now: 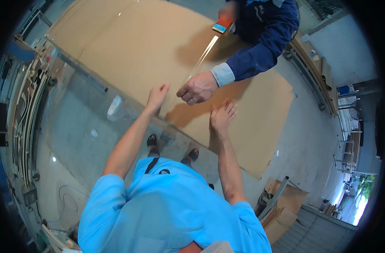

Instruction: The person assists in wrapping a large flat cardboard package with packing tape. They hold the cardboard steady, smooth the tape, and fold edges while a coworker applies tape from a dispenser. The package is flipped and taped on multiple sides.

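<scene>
Because the brown cardboard sheet [137,46] is the biggest piece, spread across the centre in front of the wearer, I'd steady it first; it's flat, matte and smooth, straight-edged, a bit ragged at the near right corner, and likely flexes if leaned on; co-worker in a dark blue jacket [260,59] with a pale cuff [223,75] reaches over from the far side; right grip [223,117] is released, palm down, fingers spread on the sheet, decent brace, pressure best light and even; left grip [159,96] is half curled at the near edge, apart from the co-worker's fist [199,88]; can't tell whether it pinches anything; orange dispenser [222,24], light-blue band at its front, is in the co-worker's other hand [228,10], blurred; I'd keep it low and in line with the fist; tape strip [204,54] is the slightest item, thin, narrow, glossy, stretched straight between dispenser and fist over the sheet; best lowered under steady tension, then rubbed from the middle outward to avoid creases.
</scene>
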A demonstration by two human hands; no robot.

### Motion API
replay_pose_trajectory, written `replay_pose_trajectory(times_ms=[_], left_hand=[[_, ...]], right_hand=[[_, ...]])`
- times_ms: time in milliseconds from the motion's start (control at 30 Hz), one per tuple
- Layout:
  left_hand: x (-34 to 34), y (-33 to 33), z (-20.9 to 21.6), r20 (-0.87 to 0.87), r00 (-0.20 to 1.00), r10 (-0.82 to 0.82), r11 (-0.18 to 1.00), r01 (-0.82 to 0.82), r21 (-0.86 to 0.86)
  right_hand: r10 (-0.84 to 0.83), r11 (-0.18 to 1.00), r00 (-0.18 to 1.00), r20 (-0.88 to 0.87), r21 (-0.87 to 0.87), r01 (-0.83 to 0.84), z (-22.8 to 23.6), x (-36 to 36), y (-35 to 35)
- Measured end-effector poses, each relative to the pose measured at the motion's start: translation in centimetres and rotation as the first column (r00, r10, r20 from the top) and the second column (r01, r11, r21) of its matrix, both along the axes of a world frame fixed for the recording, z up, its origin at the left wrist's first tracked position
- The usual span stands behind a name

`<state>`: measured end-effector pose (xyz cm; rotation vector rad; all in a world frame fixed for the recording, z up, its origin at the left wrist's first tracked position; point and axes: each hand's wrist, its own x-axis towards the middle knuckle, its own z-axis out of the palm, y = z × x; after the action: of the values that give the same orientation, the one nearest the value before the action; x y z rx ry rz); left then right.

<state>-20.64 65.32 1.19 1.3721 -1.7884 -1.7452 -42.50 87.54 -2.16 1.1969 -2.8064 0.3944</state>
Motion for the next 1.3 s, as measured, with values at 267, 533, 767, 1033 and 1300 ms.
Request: replay_pose_trajectory(times_ms=[267,533,767,1033,1300], left_hand=[[0.2,1.5,3.2,-0.12,0.981,-0.151,0.936,0.181,0.303],[5.1,7.8,1.2,-0.106,0.994,0.041,0.955,-0.008,0.296],[8.0,8.9,-0.2,-0.154,0.971,0.184,0.896,-0.101,0.432],[9.1,12.2,-3.9,-0.082,0.978,0.191,0.938,-0.157,0.309],[8.0,12.4,-5.7,-0.011,0.977,0.215,0.972,-0.213,0.094]], right_hand=[[0.013,1.0,1.0,0.014,0.002,-0.013,0.0,-0.3,0.1],[0.092,0.994,0.995,-0.048,0.065,-0.089,-1.5,-1.2,1.4],[0.155,0.978,0.988,-0.01,-0.14,-0.155,-1.6,-1.6,1.5],[0.06,0.998,0.998,0.009,-0.002,-0.06,0.4,-1.0,0.6],[0.061,0.997,0.998,0.0,-0.036,-0.061,1.1,-0.3,0.4]])
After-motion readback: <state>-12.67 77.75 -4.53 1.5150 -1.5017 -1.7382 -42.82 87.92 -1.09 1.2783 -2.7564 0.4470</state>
